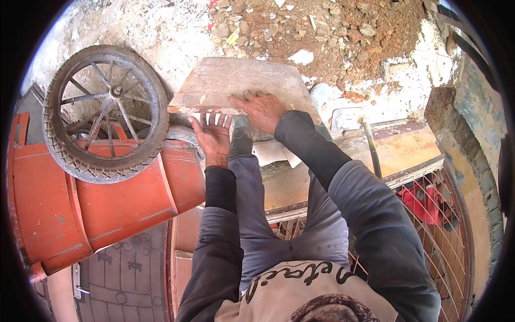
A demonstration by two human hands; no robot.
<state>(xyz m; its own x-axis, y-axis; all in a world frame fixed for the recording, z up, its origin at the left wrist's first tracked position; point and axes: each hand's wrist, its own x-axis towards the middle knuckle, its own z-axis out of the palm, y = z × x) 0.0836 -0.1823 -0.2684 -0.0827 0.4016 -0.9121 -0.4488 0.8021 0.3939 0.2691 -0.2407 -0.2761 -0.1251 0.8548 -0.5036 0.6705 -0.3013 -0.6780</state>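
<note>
Four fingers of the left hand (pixel 213 140), palm up and spread, sit at the near edge of a brown, angular wooden board (pixel 230 80); the right hand (pixel 263 111) lies on top, fingers loosely apart. Leftward are a dusty black-tyred spoked wheel (pixel 116 91) and an orange ribbed metal body (pixel 118 198) (scuffed); beyond, brown rubble-strewn ground (pixel 327 37).

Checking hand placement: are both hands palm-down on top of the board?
No, the right hand lies on top of the board, but the left hand is palm-up at its near edge.
</note>
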